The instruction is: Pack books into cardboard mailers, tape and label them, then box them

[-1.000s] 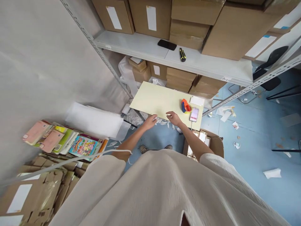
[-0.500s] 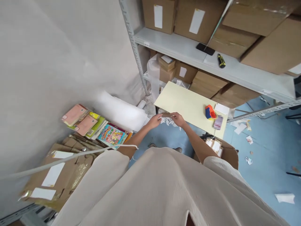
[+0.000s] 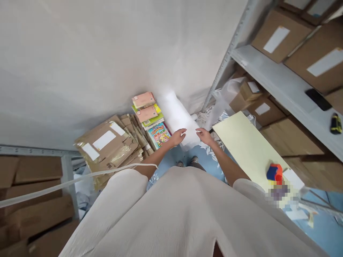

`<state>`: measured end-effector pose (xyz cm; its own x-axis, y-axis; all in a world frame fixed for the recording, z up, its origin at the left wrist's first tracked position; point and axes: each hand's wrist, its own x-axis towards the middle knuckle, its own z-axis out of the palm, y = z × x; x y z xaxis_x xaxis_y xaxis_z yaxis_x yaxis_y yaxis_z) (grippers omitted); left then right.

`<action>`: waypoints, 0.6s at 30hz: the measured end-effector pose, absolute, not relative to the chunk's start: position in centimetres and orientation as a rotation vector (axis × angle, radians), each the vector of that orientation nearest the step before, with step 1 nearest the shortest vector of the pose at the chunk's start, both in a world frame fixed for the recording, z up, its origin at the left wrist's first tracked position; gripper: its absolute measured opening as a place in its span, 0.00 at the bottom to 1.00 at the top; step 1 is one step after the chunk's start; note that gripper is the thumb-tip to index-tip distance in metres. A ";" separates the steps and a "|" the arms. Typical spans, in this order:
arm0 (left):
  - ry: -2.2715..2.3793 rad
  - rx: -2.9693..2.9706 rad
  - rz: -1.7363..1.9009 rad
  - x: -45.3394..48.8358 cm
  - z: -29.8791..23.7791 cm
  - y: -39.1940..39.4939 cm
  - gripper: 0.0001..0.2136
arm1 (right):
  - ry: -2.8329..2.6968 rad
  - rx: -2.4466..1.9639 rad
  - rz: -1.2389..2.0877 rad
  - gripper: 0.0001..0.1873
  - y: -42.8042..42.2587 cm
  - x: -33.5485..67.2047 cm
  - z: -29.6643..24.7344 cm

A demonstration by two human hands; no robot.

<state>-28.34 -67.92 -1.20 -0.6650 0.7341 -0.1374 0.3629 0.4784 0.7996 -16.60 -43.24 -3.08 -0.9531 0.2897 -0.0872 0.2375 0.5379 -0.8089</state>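
Observation:
My left hand (image 3: 179,136) and my right hand (image 3: 204,135) reach forward side by side, a small gap between them. Both hover in front of a white foam roll (image 3: 175,112) that lies on the floor against the wall. The fingers of both hands are loosely spread, and I see nothing in either. A stack of colourful books (image 3: 151,119) sits just left of my left hand. The corner of a pale yellow table (image 3: 245,146) is just right of my right hand.
A pile of flattened brown mailers (image 3: 109,144) lies left of the books. An orange and blue tape dispenser (image 3: 273,173) stands on the table. A grey metal shelf (image 3: 276,84) carries labelled cardboard boxes, a black phone (image 3: 318,99) and a yellow-black cutter (image 3: 335,124).
The view has swung left, away from the table and toward the wall. My hands left the table's edge, came together, and now sit slightly apart in front of the foam roll.

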 end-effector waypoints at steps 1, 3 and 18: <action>2.289 0.872 1.078 -28.8 -1.2 -69.1 0.22 | -2.731 -0.416 1.426 0.17 -43.9 -18.0 -3.2; 2.348 0.777 1.097 -29.7 -1.3 -71.2 0.22 | -2.787 -0.323 1.458 0.17 -45.1 -21.0 -3.3; 2.853 -0.117 1.285 -39.0 -0.1 -81.5 0.20 | -2.875 0.498 1.737 0.16 -54.2 -42.9 -3.1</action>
